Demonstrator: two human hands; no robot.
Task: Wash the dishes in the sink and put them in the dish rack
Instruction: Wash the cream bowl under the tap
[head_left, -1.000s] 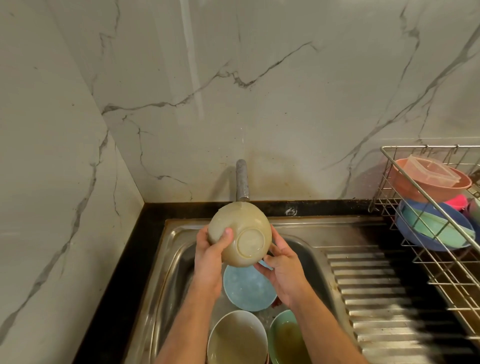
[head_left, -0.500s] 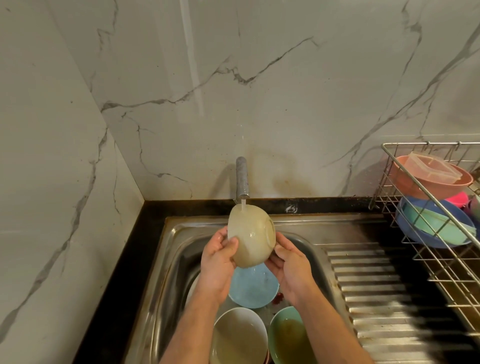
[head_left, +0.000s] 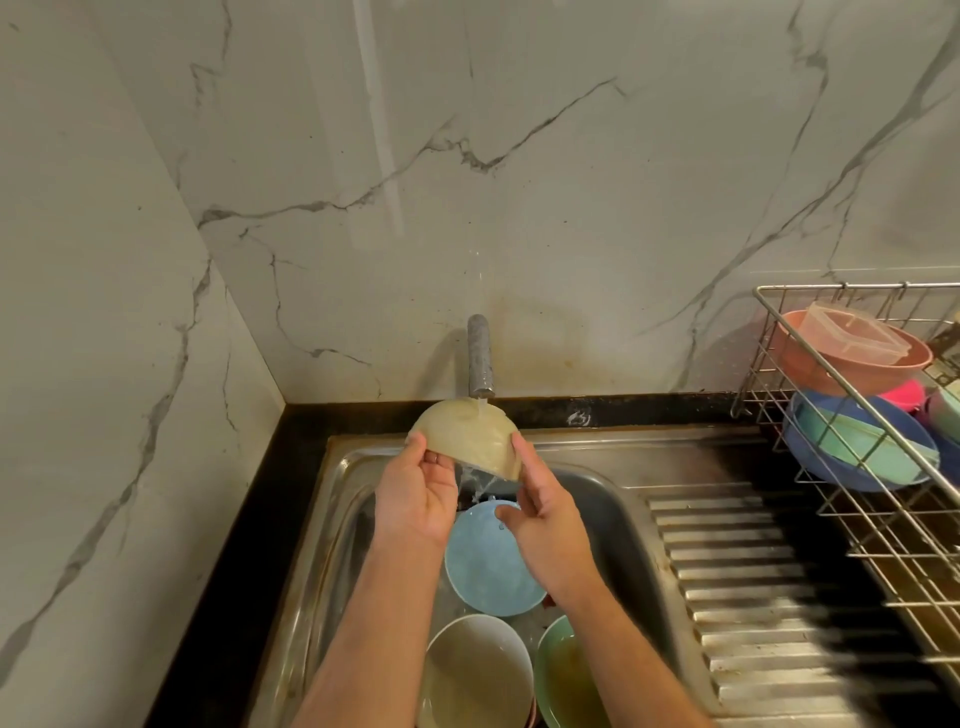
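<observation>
A beige bowl (head_left: 470, 436) is held upside down under the running tap (head_left: 479, 358), water pouring over its back. My left hand (head_left: 415, 493) grips its left rim and my right hand (head_left: 543, 512) holds its right rim. Below, in the steel sink (head_left: 613, 509), lie a light blue plate (head_left: 485, 566), a white bowl (head_left: 475, 670) and a green bowl (head_left: 563, 680). The wire dish rack (head_left: 883, 525) stands at the right with a pink bowl (head_left: 831, 364), a clear container (head_left: 852, 330) and blue and teal dishes (head_left: 852, 447).
A ribbed steel drainboard (head_left: 737, 587) lies between sink and rack. Marble walls close the back and left. A black counter edge (head_left: 249, 519) runs along the sink's left side.
The beige bowl has turned from showing its base toward me to dome-up under the tap. Water now runs over it, and both hands have shifted to its rim.
</observation>
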